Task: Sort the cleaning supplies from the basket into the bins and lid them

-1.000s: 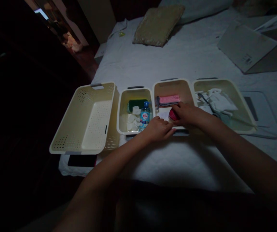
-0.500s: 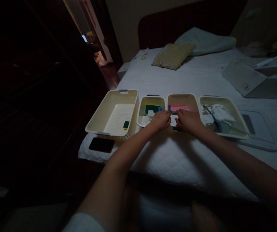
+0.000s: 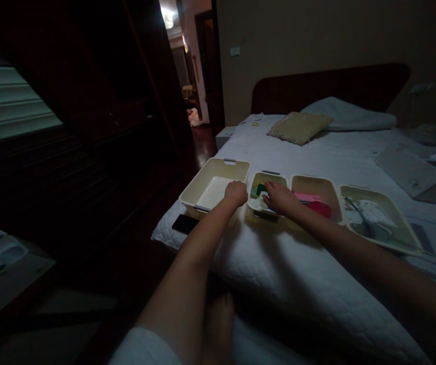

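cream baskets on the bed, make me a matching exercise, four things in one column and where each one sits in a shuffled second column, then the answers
Things
1. black phone
2. pink pad
3. white cloth
4. green-and-yellow sponge

Places
A. in the second basket from the left
B. in the rightmost basket
C. on the quilted bedcover, in front of the large perforated basket
D. in the third basket from the left

Pairs
1-C, 2-D, 3-B, 4-A
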The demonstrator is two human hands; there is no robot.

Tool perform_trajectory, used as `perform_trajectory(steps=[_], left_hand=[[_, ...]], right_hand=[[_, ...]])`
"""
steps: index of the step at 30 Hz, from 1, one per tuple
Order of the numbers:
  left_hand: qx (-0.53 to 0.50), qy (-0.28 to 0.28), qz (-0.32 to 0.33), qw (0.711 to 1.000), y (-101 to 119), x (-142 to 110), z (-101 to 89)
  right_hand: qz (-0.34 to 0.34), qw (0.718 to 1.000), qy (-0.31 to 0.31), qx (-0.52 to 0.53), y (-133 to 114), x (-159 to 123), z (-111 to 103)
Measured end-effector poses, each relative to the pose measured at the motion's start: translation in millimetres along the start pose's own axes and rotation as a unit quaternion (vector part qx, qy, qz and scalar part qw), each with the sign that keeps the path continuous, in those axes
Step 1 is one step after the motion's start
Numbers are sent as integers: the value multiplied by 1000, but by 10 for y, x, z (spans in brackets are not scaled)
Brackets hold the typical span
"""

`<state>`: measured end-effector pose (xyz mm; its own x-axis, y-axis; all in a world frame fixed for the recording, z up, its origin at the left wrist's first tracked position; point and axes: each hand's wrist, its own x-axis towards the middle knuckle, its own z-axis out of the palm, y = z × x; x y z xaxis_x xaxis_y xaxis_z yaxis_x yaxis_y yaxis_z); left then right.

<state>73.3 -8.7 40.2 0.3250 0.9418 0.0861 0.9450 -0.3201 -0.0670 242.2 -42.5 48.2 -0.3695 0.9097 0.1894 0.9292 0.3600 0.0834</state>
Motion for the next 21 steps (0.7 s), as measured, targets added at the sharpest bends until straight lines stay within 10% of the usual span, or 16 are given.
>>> perform_trajectory(steps=[10, 21], left_hand=[[-2, -30, -72, 997, -860, -213, 321], [-48, -91, -170, 980, -1229, -13, 717]], right_hand=[[-63, 998, -26, 8, -649, 549, 217], [-89, 990, -113, -10, -1058, 1024, 638]])
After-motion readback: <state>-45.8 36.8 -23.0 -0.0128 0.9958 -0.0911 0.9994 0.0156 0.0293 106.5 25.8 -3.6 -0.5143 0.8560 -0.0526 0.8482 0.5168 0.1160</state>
